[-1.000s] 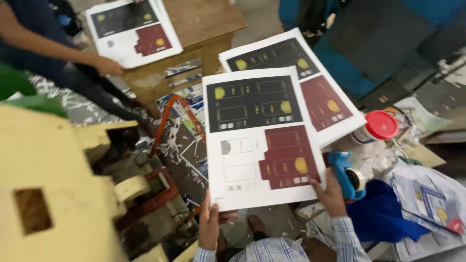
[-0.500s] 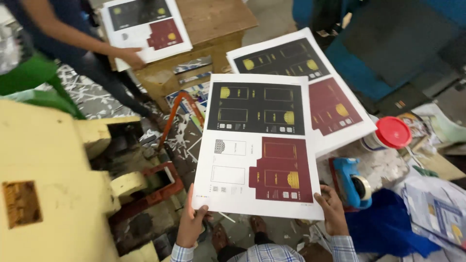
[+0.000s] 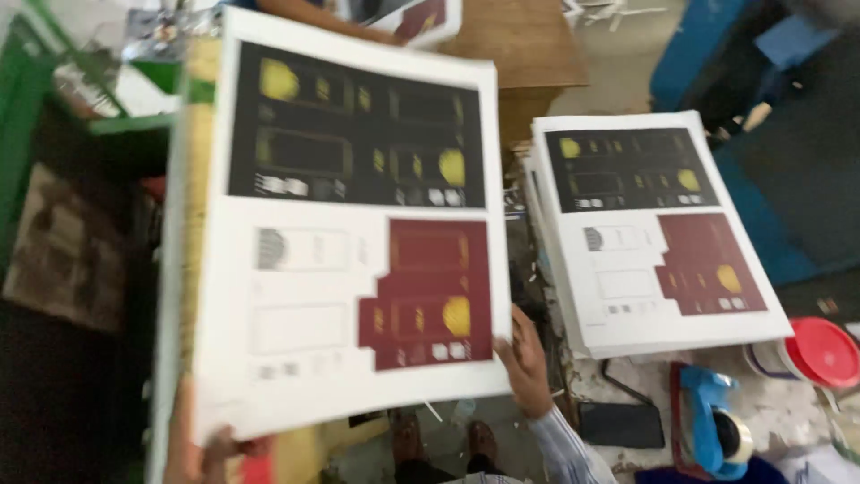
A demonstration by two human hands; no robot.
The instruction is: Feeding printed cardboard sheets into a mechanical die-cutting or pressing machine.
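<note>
Both hands hold one large printed sheet [image 3: 349, 224], white with a black panel above and a maroon panel below. The left hand [image 3: 202, 448] pinches its lower left corner; the right hand [image 3: 524, 363] pinches its lower right edge, thumb on top. To the right of the sheet lies a stack [image 3: 654, 237] of like sheets. Below the stack sit a blue tape dispenser [image 3: 712, 421] and a red lid [image 3: 822, 351]. Above the sheet, another person's arm [image 3: 331, 20] rests on a wooden table [image 3: 520, 49].
</note>
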